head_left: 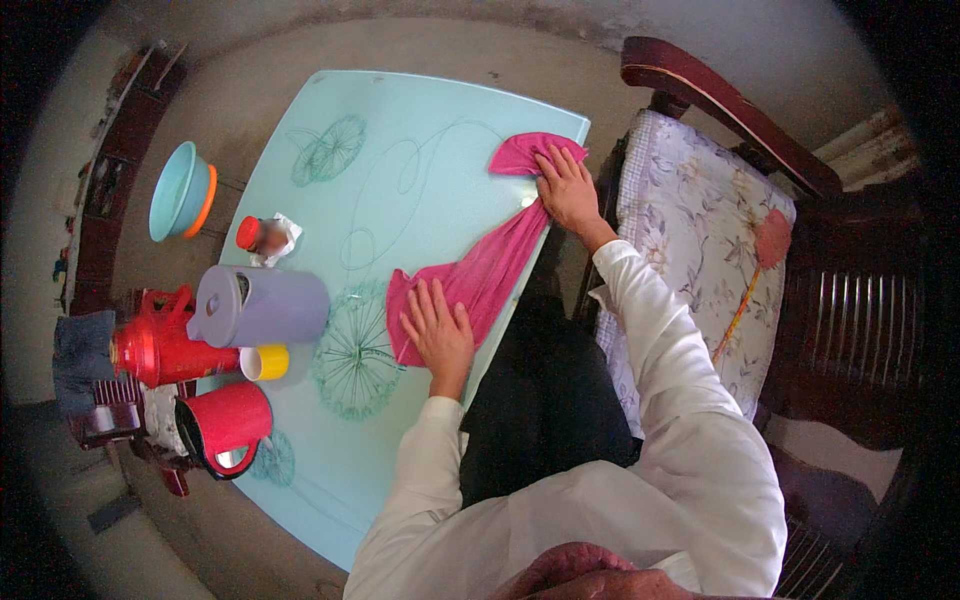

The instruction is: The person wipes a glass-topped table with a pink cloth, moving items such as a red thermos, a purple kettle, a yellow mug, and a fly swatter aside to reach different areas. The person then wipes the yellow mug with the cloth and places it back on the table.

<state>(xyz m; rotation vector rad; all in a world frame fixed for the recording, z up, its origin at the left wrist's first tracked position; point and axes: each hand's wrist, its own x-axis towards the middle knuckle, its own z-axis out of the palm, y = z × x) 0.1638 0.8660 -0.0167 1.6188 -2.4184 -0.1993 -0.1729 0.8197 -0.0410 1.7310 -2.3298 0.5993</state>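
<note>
A pink cloth [480, 281] lies along the near edge of a pale blue-green table [442, 97] with a green dandelion pattern. My left hand [439, 330] rests flat on the cloth's left part, fingers spread. At the table's right corner my right hand [566, 187] lies palm down on the other end, fingers a little apart. Between the hands the cloth narrows into a fold, and bare tabletop shows beside my right hand. Neither hand is closed round the cloth.
A red-lidded jar [259, 235], a lavender jug [277, 306], a red thermos flask [169, 341], a yellow cup [268, 363] and a red kettle [229, 424] stand along the table's left side. Basins [180, 193] are beyond it. A wooden seat with a floral cover [690, 195] holds a fly swatter [771, 240].
</note>
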